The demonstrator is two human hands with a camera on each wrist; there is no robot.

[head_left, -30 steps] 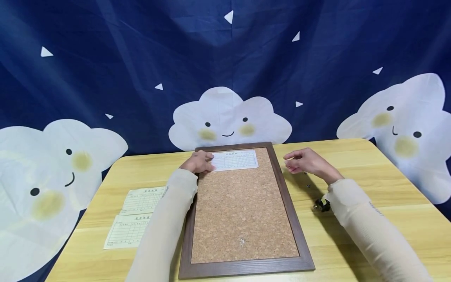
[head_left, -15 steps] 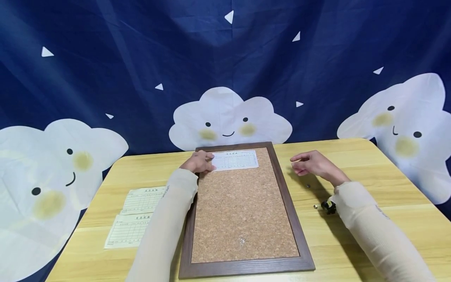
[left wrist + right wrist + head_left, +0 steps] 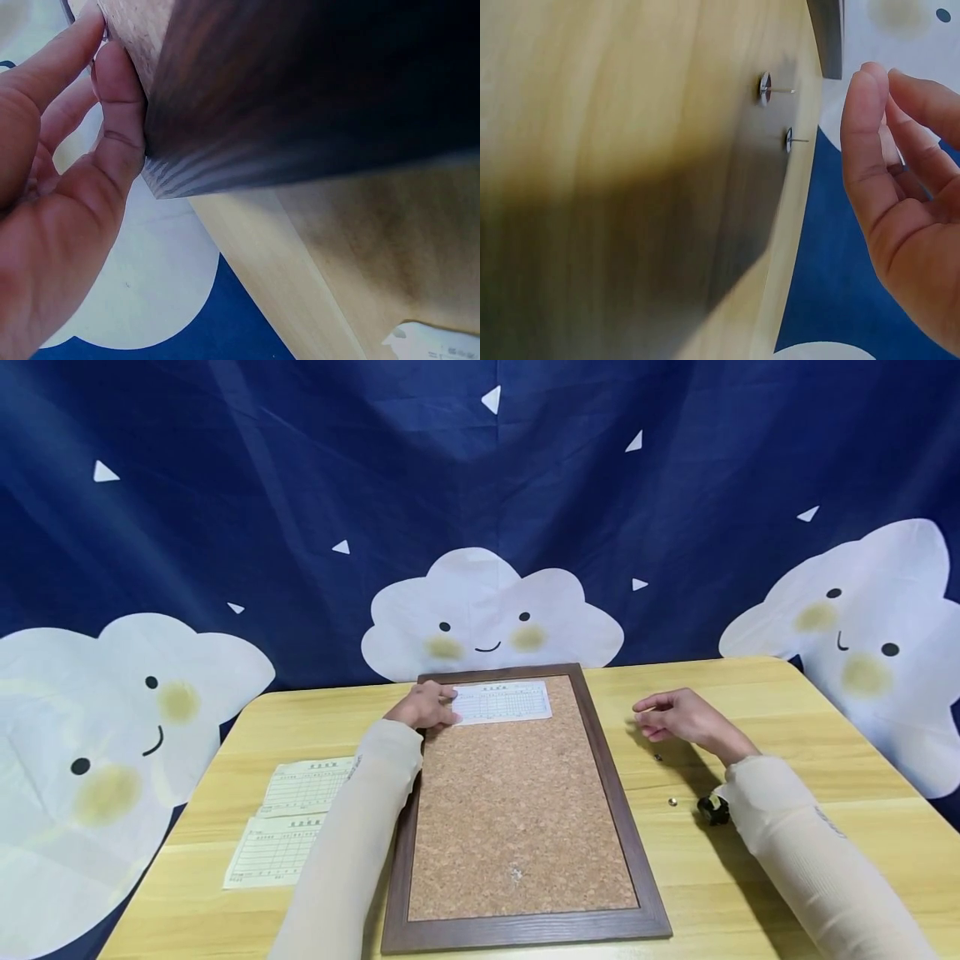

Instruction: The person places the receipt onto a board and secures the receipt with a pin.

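L hand (image 3: pixel 427 703), fingers parted, presses the slip (image 3: pixel 506 702) (prob. light, limp; hold by edges) at the corkboard's (image 3: pixel 517 810) top, while R hand (image 3: pixel 678 717), loosely bent w/ nothing visibly pinched, hangs nr tacks (image 3: pixel 766 89), prob. stiff, sharp, best taken by heads.

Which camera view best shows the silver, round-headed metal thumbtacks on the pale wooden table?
The right wrist view: two silver, round-headed metal thumbtacks appear close up, heads and thin pins visible. The head view shows them as small shiny specks right of the brown-framed cork board; the left wrist view shows none.
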